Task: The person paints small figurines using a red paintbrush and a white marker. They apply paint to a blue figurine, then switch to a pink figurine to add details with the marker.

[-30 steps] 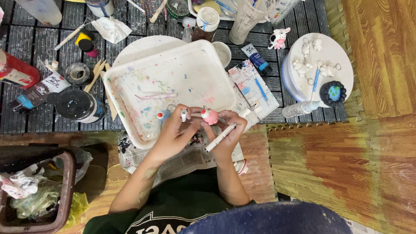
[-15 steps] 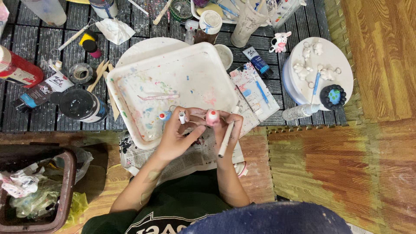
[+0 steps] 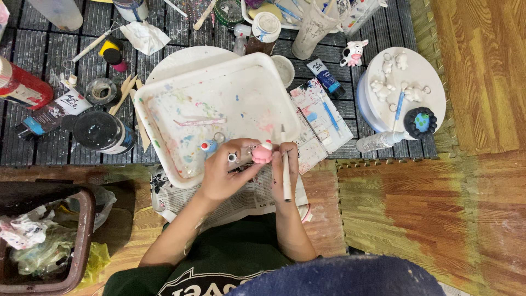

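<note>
Brush point(image 3: 285, 164) has swung since a second ago: it was angled out to the side, now it stands nearly straight up the frame, tip just beside the pink figurine point(image 3: 262, 154). Reads as paint strokes going on. Left hand point(image 3: 223, 174) fingers pinched closed on the figurine; right hand point(image 3: 285, 170) fingers wrapped shut round the brush. Both sit over the near edge of the paint-smeared white tray point(image 3: 164, 98). Newspaper point(image 3: 246, 197) under the wrists, dark slatted mat point(image 3: 33, 142) beyond, wood-look floor point(image 3: 482, 82) out past the right hand, bin point(image 3: 82, 241) near the left elbow.

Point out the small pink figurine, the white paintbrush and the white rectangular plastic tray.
small pink figurine point(image 3: 262, 154), head view, on its pink body.
white paintbrush point(image 3: 286, 167), head view, mid-handle.
white rectangular plastic tray point(image 3: 164, 87), head view, on its upper rim.
</note>
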